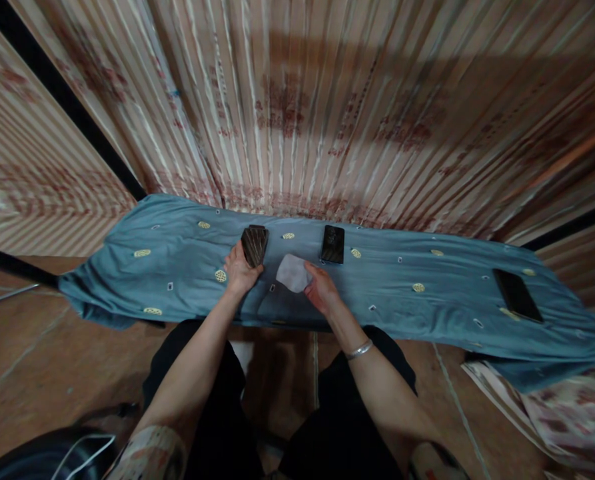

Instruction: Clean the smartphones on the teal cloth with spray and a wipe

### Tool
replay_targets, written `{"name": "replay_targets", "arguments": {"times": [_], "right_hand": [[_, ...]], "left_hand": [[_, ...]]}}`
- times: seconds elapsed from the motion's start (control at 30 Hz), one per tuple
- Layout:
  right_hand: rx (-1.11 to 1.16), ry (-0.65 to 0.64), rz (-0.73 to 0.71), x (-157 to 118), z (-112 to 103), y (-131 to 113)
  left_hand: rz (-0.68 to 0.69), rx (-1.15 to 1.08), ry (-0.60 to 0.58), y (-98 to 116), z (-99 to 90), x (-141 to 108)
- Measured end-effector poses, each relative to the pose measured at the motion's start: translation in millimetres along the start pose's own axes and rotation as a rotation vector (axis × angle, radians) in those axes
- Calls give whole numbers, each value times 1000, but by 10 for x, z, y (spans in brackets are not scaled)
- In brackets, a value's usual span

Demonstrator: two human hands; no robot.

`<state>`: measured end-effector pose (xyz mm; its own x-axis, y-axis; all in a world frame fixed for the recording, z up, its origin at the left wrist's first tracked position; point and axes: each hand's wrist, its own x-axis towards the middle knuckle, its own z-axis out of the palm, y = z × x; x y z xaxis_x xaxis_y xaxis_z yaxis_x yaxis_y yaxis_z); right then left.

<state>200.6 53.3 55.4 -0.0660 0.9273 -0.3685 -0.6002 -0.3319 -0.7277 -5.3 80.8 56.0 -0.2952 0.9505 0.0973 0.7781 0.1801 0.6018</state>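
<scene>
In the head view, my left hand [242, 270] is closed around the near left side of a dark, glossy phone [255, 244] on the blue cloth. A second dark edge shows behind its top, so more than one may be stacked there. A pale, thin piece of cloth [292, 273] with rounded corners is pinched in my right hand [322, 288], just above the covered surface. Beyond that hand lies another black phone [332, 244], apart from it, with streaky reflections on its face.
A dark flat device [518, 295] rests near the right end of the patterned blue cloth [387, 293]. Striped curtains [287, 120] hang right behind the far edge. Dark poles [72, 107] slant at both sides. A dark rounded item [42, 453] sits low on the left.
</scene>
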Motion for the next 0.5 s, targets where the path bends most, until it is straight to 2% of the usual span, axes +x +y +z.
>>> {"name": "replay_targets", "arguments": {"times": [0.27,0.5], "right_hand": [[-16,-28,-17,-42,31,-26],[-29,-23,-26,-54,64,-28]], "left_hand": [[-21,-169,67,-24,-15,10],[111,-353,130,-11,10,-81]]}}
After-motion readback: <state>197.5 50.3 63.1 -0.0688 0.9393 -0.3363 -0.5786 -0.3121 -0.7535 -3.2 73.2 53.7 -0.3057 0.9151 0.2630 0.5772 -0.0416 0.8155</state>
